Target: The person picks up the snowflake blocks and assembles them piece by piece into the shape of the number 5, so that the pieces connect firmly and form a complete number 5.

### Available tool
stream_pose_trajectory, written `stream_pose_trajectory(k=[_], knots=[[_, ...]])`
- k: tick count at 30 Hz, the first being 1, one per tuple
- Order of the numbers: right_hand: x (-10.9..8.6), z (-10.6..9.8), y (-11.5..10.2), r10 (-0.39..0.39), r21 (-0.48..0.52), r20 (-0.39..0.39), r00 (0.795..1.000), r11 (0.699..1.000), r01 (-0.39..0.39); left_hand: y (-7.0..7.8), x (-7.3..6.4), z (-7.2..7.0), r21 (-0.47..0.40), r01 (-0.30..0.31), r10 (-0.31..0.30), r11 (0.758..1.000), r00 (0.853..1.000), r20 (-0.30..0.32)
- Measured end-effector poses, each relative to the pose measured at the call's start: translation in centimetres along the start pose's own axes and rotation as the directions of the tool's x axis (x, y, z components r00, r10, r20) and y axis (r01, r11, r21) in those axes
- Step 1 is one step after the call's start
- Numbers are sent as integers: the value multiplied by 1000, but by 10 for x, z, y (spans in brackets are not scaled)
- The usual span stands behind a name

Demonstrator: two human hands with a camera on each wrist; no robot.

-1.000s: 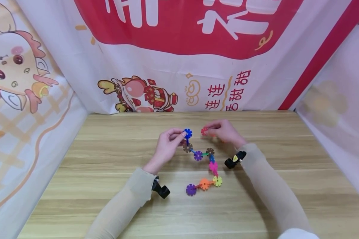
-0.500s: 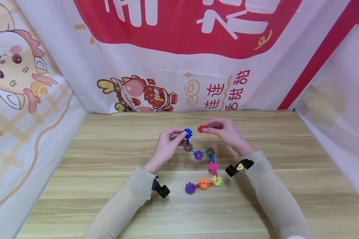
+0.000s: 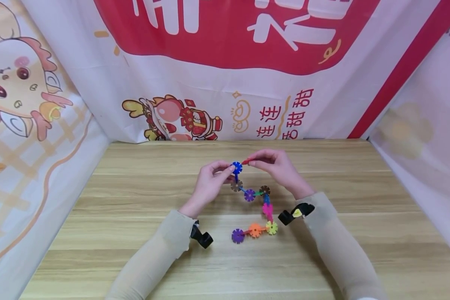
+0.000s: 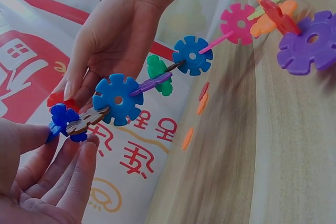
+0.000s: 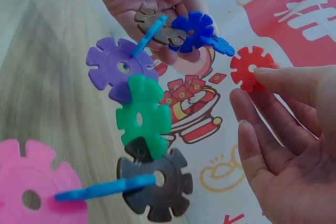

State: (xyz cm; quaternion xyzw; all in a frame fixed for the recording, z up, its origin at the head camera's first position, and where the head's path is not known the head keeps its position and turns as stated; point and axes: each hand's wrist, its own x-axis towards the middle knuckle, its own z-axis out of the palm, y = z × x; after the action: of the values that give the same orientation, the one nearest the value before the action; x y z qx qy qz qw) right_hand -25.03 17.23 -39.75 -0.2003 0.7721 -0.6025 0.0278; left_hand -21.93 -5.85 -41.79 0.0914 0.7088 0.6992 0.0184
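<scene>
My left hand point(image 3: 209, 180) pinches a blue notched disc point(image 3: 238, 167) at the end of a chain of interlocking plastic snowflake discs. From there the chain bends through a brown disc point(image 5: 157, 24), a purple disc point(image 5: 118, 66), a green disc point(image 5: 143, 114) and a pink disc point(image 3: 268, 210). It ends at a purple disc point(image 3: 238, 236) nearest the body. My right hand point(image 3: 279, 167) pinches a red disc point(image 5: 251, 68) between thumb and fingertips, close beside the blue end. The red disc appears edge-on in the head view; in the left wrist view the blue discs partly cover it.
Loose orange discs point(image 4: 187, 138) and a red one point(image 4: 205, 91) lie on the wooden table point(image 3: 135, 258), behind my right hand in the head view. Printed cloth point(image 3: 225, 104) hangs along the table's back and sides. Each wrist wears a black camera mount point(image 3: 201, 237).
My right hand has brought the red disc leftward to the blue end and turned it edge-on. My left hand stays nearly still on the blue disc.
</scene>
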Motion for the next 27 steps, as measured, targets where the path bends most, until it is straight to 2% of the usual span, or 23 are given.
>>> stream_pose_trajectory(k=[6,9,16,20,27], knots=[[2,3,-3,12,-19,19,1000,1000,-11,0,0,-1,22,25,-25,999,1000,8],[2,5,-2,14,7,16,1000,1000,-14,0,0,-1,25,22,-22,999,1000,6],[0,16,0,67,98,-79,995,993,-59,0,1,0,28,20,-20,999,1000,-23],[1,23,1,107,194,-118,987,978,-83,-1,2,0,12,15,-15,1000,999,-33],[2,29,-2,173,347,-138,975,931,-116,-1,3,1,-8,10,-11,1000,999,-31]])
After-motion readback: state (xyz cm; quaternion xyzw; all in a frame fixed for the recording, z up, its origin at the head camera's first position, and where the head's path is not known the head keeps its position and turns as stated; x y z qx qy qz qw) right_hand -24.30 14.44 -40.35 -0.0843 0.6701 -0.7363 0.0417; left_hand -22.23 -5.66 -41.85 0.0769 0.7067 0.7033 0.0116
